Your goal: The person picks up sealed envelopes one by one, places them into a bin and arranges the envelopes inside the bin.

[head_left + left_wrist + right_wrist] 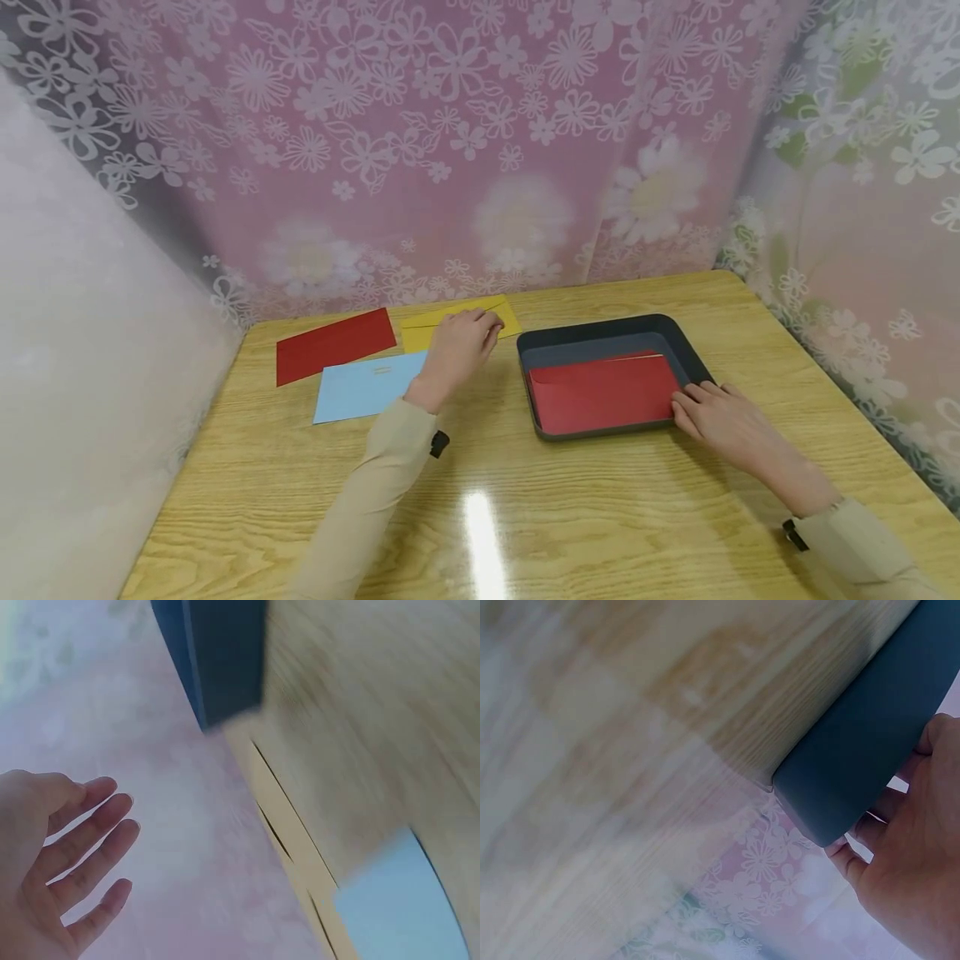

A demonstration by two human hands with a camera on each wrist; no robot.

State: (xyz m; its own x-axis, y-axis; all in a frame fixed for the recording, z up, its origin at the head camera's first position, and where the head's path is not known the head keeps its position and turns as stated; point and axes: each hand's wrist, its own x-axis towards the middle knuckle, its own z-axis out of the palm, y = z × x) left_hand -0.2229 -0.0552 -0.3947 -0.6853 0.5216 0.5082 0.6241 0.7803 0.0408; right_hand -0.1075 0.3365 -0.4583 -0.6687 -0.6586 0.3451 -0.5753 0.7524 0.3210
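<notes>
Lying between both hands (461,343) (722,419), a red envelope (603,396) occupies the tray (592,335).

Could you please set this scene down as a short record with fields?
Surface: wood-grain table
Container: dark tray
In the tray: red envelope; whether more lie beneath is unclear
Outside the tray, to its left: yellow envelope, light blue paper, dark red paper
Left hand: raised, holding nothing, fingers loosely bent
Right hand: grips the tray's right side
Partly hidden: yellow envelope and light blue paper, by the left hand and arm
</notes>
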